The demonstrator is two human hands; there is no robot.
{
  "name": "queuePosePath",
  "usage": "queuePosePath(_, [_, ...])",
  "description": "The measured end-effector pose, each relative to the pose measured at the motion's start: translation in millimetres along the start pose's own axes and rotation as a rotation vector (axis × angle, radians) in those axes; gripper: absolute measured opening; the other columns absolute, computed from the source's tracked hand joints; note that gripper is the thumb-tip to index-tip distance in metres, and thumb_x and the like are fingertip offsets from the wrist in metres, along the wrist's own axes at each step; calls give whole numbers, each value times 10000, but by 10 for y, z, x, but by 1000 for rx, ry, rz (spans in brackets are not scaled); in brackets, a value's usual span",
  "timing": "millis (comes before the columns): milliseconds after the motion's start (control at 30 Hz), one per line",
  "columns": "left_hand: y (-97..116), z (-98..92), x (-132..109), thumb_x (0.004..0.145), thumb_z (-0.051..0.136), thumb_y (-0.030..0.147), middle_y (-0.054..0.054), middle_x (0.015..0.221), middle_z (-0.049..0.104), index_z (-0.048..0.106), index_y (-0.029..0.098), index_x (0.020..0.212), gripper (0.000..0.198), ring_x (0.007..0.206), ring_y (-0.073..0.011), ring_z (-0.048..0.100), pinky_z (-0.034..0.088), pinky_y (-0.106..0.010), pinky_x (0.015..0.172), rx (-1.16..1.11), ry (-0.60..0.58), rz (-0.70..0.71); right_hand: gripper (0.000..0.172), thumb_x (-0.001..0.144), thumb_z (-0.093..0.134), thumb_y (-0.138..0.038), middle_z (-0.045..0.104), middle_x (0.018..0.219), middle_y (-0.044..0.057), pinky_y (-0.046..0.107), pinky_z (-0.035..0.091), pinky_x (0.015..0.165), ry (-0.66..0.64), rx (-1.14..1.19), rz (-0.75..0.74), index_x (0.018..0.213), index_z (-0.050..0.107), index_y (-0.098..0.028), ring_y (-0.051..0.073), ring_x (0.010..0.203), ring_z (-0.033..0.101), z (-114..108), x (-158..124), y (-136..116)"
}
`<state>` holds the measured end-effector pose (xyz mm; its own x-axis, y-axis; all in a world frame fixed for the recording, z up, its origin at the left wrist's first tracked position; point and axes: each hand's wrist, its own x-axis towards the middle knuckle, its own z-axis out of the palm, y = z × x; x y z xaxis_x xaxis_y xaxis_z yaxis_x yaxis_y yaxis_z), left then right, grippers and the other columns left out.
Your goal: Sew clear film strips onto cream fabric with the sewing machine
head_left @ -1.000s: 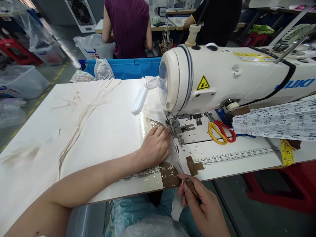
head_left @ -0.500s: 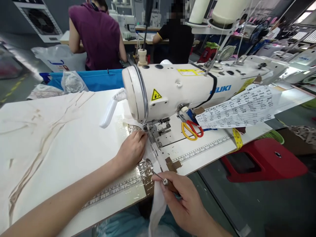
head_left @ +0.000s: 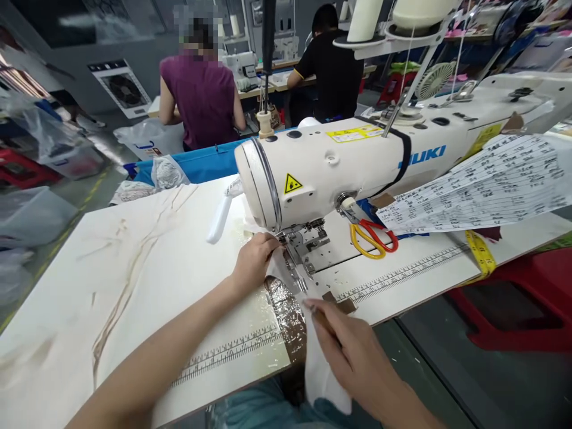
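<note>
A white sewing machine (head_left: 330, 167) stands across the table. My left hand (head_left: 255, 262) is closed at its needle area, fingertips pinching the edge of a thin white fabric strip (head_left: 319, 351). The strip runs from the metal guide (head_left: 297, 271) down over the table's front edge. Beside the lower end of the guide, my right hand (head_left: 342, 339) is closed around a brown-handled tool (head_left: 326, 319), its fingers against the strip. The tool's tip is too blurred to make out.
Scissors (head_left: 379, 239) with red and yellow handles hang by the machine. Handwritten paper (head_left: 482, 185), a yellow tape measure (head_left: 481, 255) and a red stool (head_left: 522, 298) are on the right. Beige strips (head_left: 127, 286) lie left. Two people sit beyond the machine.
The view has shifted, so the machine and table appear further right. My right hand has turned, its tool now less visible. The strip near my left hand shows more widely.
</note>
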<state>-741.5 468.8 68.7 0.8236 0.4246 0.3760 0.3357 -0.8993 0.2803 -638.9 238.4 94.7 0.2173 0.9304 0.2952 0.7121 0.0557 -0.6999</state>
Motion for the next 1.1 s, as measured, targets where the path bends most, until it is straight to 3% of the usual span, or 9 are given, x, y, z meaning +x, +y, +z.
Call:
queuePosePath(100, [-90, -4, 7, 935, 540, 245, -60, 953, 691, 680, 187, 890, 158, 878, -189, 645, 547, -319, 732, -186, 12, 31, 326, 1051, 329, -262, 730, 763, 58, 262, 463, 468, 149, -257, 28, 1236, 541, -97, 188, 566, 677, 81, 92, 186])
queuePosePath(200, [-113, -26, 19, 919, 555, 253, -56, 956, 699, 692, 201, 889, 150, 891, -187, 655, 546, -325, 756, -270, 8, 42, 363, 1062, 321, -285, 727, 718, 55, 258, 437, 443, 229, -392, 10, 1259, 534, -68, 186, 547, 676, 153, 222, 275])
queuePosePath(400, [-129, -22, 12, 916, 566, 282, -70, 972, 703, 700, 201, 899, 157, 921, -200, 658, 543, -324, 752, -295, 9, 34, 330, 1034, 332, -197, 765, 902, 79, 249, 429, 502, 229, -438, -56, 1193, 610, -118, 165, 660, 707, 298, 393, 309])
queuePosePath(767, [-121, 2, 24, 916, 554, 307, -82, 968, 696, 697, 194, 874, 187, 907, -206, 656, 550, -342, 776, -356, 4, -17, 323, 1002, 364, -176, 763, 885, 71, 254, 413, 493, 243, -420, -56, 1133, 655, -125, 158, 631, 683, 361, 467, 326])
queuePosePath(1100, [-121, 28, 21, 922, 537, 317, -73, 950, 679, 629, 186, 920, 160, 884, -194, 636, 536, -331, 760, -243, 14, -10, 330, 1009, 365, -174, 761, 923, 92, 260, 466, 523, 240, -456, -77, 1162, 651, -112, 172, 670, 698, 388, 502, 347])
